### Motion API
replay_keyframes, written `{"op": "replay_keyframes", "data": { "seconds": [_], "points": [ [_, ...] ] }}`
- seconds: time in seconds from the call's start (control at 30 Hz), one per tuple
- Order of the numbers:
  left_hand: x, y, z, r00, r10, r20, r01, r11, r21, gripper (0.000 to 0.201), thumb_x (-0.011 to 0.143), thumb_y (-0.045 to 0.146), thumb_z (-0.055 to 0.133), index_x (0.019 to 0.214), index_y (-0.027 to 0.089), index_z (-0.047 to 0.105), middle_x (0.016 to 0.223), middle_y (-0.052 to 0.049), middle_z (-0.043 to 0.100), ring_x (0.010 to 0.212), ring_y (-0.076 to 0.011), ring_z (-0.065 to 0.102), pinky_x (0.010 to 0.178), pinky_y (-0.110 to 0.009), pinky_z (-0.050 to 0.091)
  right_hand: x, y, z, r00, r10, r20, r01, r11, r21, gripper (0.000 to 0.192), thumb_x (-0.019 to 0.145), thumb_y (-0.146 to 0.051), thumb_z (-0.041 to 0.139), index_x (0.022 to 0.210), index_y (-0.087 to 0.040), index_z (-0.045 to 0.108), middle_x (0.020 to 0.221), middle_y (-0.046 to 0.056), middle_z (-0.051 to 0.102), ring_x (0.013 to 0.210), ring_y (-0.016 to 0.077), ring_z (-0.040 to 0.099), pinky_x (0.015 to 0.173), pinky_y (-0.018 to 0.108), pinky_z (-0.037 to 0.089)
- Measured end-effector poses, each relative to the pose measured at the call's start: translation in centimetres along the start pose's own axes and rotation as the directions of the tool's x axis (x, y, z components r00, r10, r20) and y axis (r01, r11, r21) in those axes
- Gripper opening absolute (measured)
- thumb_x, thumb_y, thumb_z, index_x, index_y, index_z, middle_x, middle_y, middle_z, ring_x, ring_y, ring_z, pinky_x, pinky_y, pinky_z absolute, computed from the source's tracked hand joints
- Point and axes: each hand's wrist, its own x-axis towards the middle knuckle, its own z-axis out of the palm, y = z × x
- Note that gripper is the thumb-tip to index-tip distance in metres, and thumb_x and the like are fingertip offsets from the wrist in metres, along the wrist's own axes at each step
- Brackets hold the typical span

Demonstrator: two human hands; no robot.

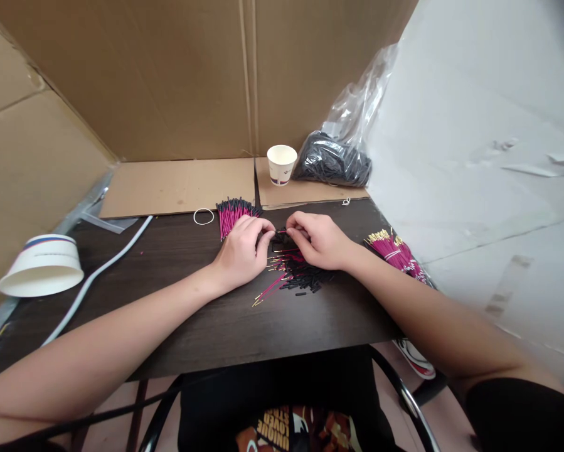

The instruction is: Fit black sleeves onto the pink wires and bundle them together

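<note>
the left hand (244, 248) is pinching a dark bit (276, 233), hard to make out, between closed fingertips; just right, the right hand (320, 240) is tightly pinching a pink wire (282, 232), partly hiding black sleeves (311, 276).

Noted behind dark brown tabletop (206, 336): tall tan cardboard panel (145, 81). Recorded along tabletop's rear: two flat tan cardboard sheets (178, 183), side by side. Observed standing upright on right-hand sheet: small white paper cup (280, 168). Seen at far left: second white paper cup with blue-and-red band (44, 260), tipped at uncertain angle. Just beside it: pale, curving cable (103, 268). Noted at right: white wall (474, 107); below, red-white-black shoe (416, 359).
</note>
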Motion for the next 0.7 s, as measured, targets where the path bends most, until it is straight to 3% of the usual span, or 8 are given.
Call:
{"op": "replay_keyframes", "data": {
  "seconds": [0.47, 0.57, 0.7],
  "points": [
    [0.09, 0.55, -0.23, 0.997, -0.070, 0.038, 0.071, 0.997, -0.032, 0.014, 0.111, 0.023, 0.058, 0.102, 0.020, 0.067, 0.096, -0.007, 0.075, 0.093, -0.0241, 0.068, 0.088, -0.042, 0.058, 0.07, -0.34, -0.06, 0.999, 0.024, 0.027, -0.025, 0.999, 0.026, 0.009, 0.109, -0.020, 0.054, 0.101, -0.022, 0.057, 0.084, 0.002, 0.065, 0.073, 0.0185, 0.055, 0.071, 0.033, 0.043],
    [0.05, 0.78, -0.38, 0.992, -0.124, 0.033, 0.126, 0.988, -0.086, 0.012, 0.108, 0.024, 0.061, 0.117, 0.019, 0.067, 0.102, -0.009, 0.075, 0.095, -0.0241, 0.070, 0.089, -0.043, 0.059, 0.23, -0.46, -0.13, 0.999, 0.015, -0.050, -0.013, 0.999, 0.034, 0.011, 0.109, -0.020, 0.055, 0.099, -0.022, 0.059, 0.090, 0.005, 0.063, 0.081, 0.0206, 0.057, 0.076, 0.035, 0.045],
    [-0.04, 0.91, -0.41, 0.976, -0.218, 0.019, 0.218, 0.962, -0.165, 0.040, 0.100, 0.024, 0.071, 0.137, 0.018, 0.060, 0.114, -0.012, 0.075, 0.096, -0.0234, 0.069, 0.088, -0.042, 0.060, 0.42, -0.81, -0.28, 0.983, 0.056, -0.172, -0.043, 0.996, 0.083, 0.014, 0.110, -0.026, 0.058, 0.099, -0.021, 0.064, 0.097, 0.007, 0.060, 0.090, 0.0226, 0.057, 0.082, 0.037, 0.047]
  ]
}}
